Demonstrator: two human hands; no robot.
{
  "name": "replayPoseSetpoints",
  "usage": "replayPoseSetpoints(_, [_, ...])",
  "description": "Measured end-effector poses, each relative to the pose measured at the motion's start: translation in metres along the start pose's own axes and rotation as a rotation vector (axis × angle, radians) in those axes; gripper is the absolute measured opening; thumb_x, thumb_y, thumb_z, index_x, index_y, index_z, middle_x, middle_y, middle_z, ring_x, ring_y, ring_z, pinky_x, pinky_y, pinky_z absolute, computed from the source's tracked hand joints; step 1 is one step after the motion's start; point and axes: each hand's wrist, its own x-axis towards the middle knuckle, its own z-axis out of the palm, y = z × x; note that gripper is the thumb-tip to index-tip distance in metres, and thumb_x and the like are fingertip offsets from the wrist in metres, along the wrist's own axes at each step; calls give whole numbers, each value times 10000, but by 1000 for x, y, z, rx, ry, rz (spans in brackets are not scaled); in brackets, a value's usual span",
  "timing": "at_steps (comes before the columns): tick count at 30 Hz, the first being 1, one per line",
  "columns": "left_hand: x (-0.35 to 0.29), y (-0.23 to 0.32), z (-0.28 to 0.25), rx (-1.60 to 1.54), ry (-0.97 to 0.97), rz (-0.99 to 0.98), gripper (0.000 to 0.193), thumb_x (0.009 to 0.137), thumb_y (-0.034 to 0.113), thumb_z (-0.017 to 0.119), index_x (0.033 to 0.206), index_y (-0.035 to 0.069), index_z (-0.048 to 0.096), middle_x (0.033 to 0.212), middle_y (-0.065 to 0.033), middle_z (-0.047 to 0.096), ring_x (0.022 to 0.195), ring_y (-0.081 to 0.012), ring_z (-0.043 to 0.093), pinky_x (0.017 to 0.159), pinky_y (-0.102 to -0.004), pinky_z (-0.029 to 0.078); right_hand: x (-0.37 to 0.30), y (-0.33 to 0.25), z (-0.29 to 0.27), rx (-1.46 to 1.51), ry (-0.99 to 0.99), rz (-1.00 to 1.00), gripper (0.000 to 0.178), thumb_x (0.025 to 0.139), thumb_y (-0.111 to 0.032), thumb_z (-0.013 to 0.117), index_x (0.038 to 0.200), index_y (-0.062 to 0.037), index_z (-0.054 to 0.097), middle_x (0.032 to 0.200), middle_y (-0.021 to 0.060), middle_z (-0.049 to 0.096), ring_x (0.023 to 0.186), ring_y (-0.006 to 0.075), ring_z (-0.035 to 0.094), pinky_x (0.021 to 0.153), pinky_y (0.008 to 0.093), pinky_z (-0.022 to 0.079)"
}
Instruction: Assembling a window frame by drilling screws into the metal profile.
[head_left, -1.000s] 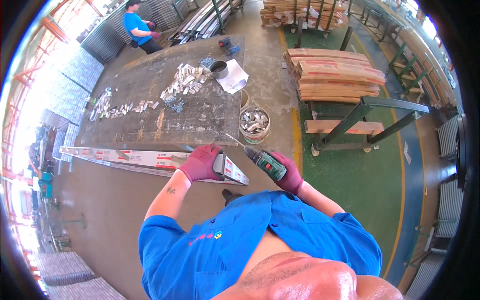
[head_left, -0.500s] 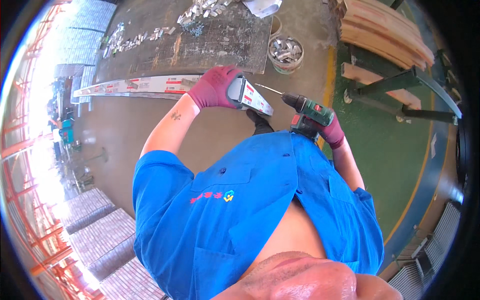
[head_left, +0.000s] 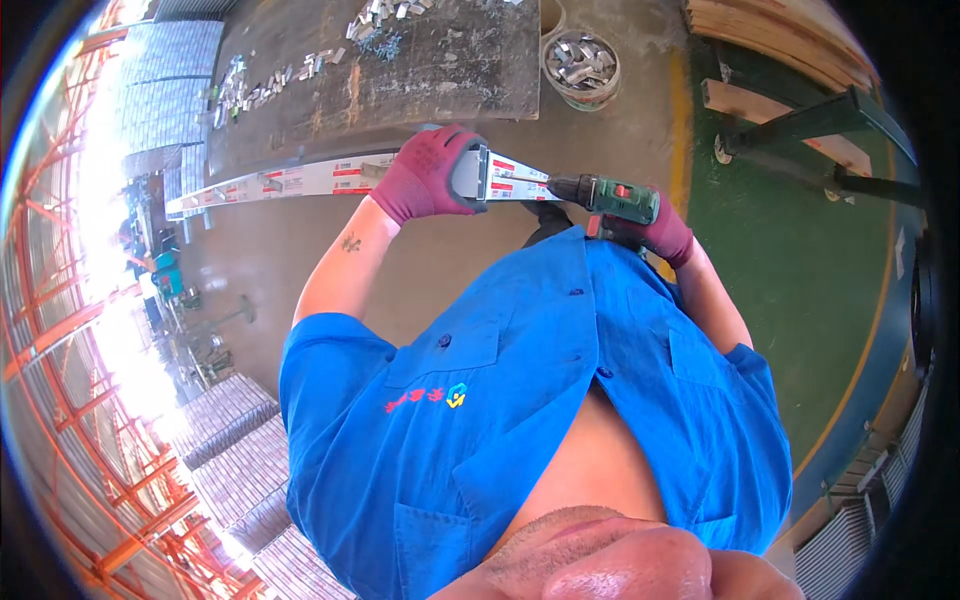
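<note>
My left hand (head_left: 432,175), in a maroon glove, is closed round the corner of a long frame profile (head_left: 300,178) wrapped in white film with red print. A shorter profile (head_left: 518,172) in like film meets it at this corner and runs off to the right. My right hand (head_left: 672,232), gloved too, grips a dark green cordless drill (head_left: 625,200) by its handle. The drill's bit points left across the shorter profile, towards the corner. Whether its tip touches the metal, I cannot tell.
Ahead is a dark worktable (head_left: 440,85) with scattered small metal pieces (head_left: 385,15). A bucket of metal pieces (head_left: 580,65) stands beside it. At far right are wooden boards (head_left: 780,40) and a dark metal rack (head_left: 810,125). Stacked film-wrapped profiles (head_left: 240,455) lie at left.
My right hand has brought the drill slightly left and up, and its bit now lies over the shorter profile. My left hand still holds the corner. The whole view has shifted a little.
</note>
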Motion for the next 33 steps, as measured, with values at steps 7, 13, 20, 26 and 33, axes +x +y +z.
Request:
replayPoseSetpoints(7, [-5, 1, 2, 0, 50, 25, 901, 598, 490, 927, 1357, 134, 596, 1324, -142, 631, 1193, -365, 628, 1039, -467, 505, 7, 1, -3, -36, -26, 0, 285, 900, -115, 803, 1171, -47, 751, 1055, 54, 789, 981, 131, 709, 911, 336, 569])
replayPoseSetpoints(13, [0, 6, -3, -41, 20, 27, 922, 582, 465, 943, 1352, 89, 602, 1372, -163, 615, 1219, -370, 618, 1047, -470, 510, 9, 11, -6, 47, -78, 7, 302, 902, -115, 798, 1194, -53, 752, 1097, 67, 787, 1010, 145, 711, 926, 341, 566])
replayPoseSetpoints(20, [4, 1, -1, -45, -27, 24, 910, 579, 505, 940, 1333, 114, 611, 1331, -142, 631, 1158, -363, 649, 1003, -468, 530, 12, 24, -9, 20, -109, 25, 323, 892, -121, 788, 1206, -60, 749, 1093, 62, 784, 998, 149, 711, 928, 339, 567])
replayPoseSetpoints(26, [7, 2, 1, -70, -34, 26, 854, 576, 460, 946, 1287, 108, 628, 1277, -147, 651, 1118, -375, 664, 963, -476, 545, 10, 24, -7, 59, -80, 34, 331, 884, -106, 777, 1211, -57, 744, 1097, 59, 780, 987, 142, 707, 915, 337, 570])
replayPoseSetpoints(33, [11, 3, -1, -79, -33, 43, 828, 568, 422, 945, 1261, 103, 625, 1254, -142, 652, 1097, -370, 669, 929, -468, 550, 9, 31, -6, 69, -87, 30, 299, 891, -129, 780, 1179, -58, 741, 1067, 48, 771, 966, 136, 693, 900, 345, 566])
